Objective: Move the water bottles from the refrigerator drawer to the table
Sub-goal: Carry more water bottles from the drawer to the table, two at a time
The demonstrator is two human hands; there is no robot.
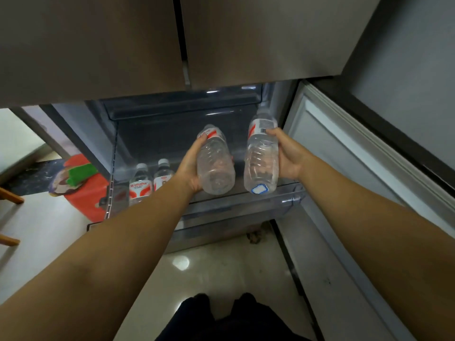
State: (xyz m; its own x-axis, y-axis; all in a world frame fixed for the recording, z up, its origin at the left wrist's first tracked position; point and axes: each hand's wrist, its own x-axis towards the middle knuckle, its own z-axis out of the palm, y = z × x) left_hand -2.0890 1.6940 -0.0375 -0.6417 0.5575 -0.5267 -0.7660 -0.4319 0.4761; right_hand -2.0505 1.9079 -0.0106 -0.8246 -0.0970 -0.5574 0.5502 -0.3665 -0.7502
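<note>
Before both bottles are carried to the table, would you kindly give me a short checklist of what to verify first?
1. Left hand grips its bottle: ok.
2. Right hand grips its bottle: ok.
3. Both bottles lifted above the drawer rim: ok.
4. Caps tight: cannot tell.
5. Drawer emptied: not ok, two upright bottles remain at its left.
6. Route to the table: cannot tell.

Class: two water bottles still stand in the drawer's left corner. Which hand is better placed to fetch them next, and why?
The left hand, probably: the standing bottles sit just beside its forearm, while the right hand is across the drawer. Both hands grip bottles now, so it must unload first.
</note>
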